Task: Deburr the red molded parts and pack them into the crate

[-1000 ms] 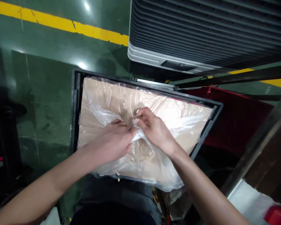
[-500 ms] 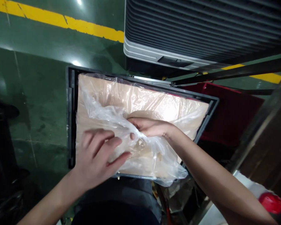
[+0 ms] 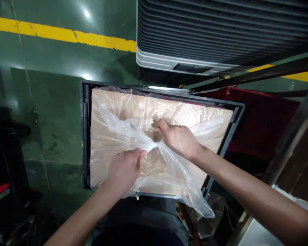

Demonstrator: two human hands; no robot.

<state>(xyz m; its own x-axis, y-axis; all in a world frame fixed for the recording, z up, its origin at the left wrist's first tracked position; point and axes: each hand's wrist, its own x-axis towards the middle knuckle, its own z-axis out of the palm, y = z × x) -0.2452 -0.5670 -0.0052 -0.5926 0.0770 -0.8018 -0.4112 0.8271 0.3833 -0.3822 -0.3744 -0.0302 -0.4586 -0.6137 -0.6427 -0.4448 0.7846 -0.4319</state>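
A clear plastic bag (image 3: 133, 128) lies over tan cardboard (image 3: 102, 160) inside a dark crate (image 3: 86, 136). Its film is gathered into a tight twist near the middle, and a loose tail hangs over the near right rim. My left hand (image 3: 125, 167) is closed at the near side of the twist, thumb and fingers pinching the film. On the far side, my right hand (image 3: 181, 138) is also closed, its fingertips pinching film just above the twist. The palms and the inner fingers of both hands are hidden.
Beyond the crate stands a grey ribbed stack (image 3: 210, 34) with a pale edge. Dark metal bars (image 3: 272, 75) and a red panel (image 3: 259, 119) are on the right. Green floor with a yellow line (image 3: 53, 32) shows on the left.
My left hand has moved right and closed on the film from spread fingers. My right hand has turned over and now pinches above the twist. The bag's tail reaches further down.
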